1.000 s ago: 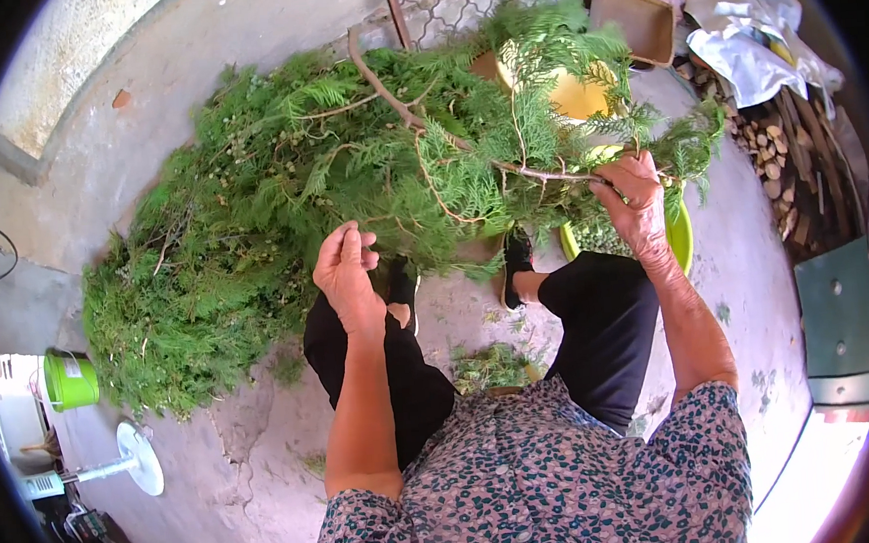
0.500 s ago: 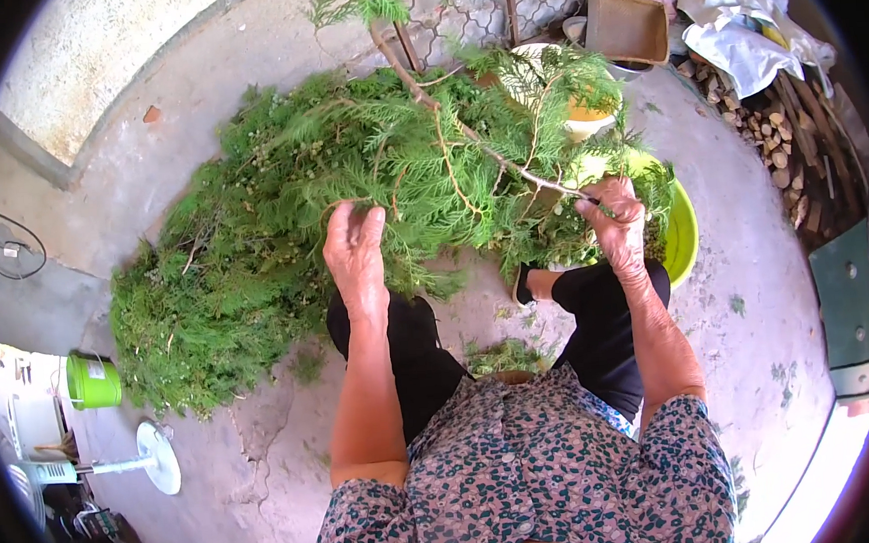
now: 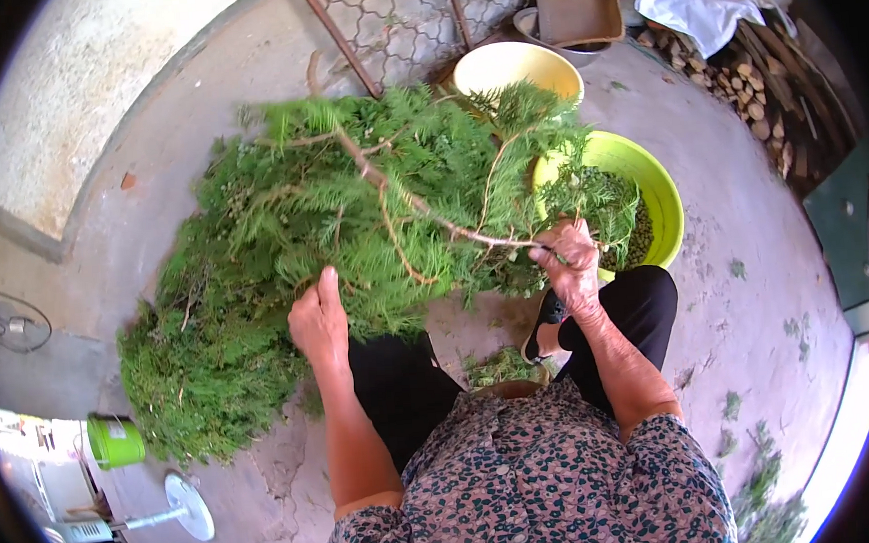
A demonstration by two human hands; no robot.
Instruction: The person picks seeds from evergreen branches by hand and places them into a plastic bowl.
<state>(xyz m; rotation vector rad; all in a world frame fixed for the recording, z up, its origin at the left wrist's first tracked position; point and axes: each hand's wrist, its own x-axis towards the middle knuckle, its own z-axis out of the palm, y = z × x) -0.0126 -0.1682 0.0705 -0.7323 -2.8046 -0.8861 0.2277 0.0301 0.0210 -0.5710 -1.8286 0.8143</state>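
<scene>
A big leafy green branch (image 3: 390, 200) with a thin brown stem lies across my knees, on top of a heap of green foliage (image 3: 211, 355) on the concrete floor. My right hand (image 3: 568, 263) is closed around the stem's thin end, just above a lime-green basin (image 3: 661, 193) that holds small green bits. My left hand (image 3: 318, 318) rests against the foliage at the branch's lower edge, fingers together and buried in the leaves; whether it grips anything is hidden.
A pale yellow bucket (image 3: 512, 68) stands behind the basin by a wire fence (image 3: 389, 15). A brown box (image 3: 577, 4), white cloth and stacked firewood (image 3: 751, 83) lie at the back right. A green container (image 3: 115, 440) and a white fan base (image 3: 190, 505) sit at lower left.
The branch has swung down and to the right across my lap. My right hand drew its stem toward the basin, and my left hand dropped lower against the leaves.
</scene>
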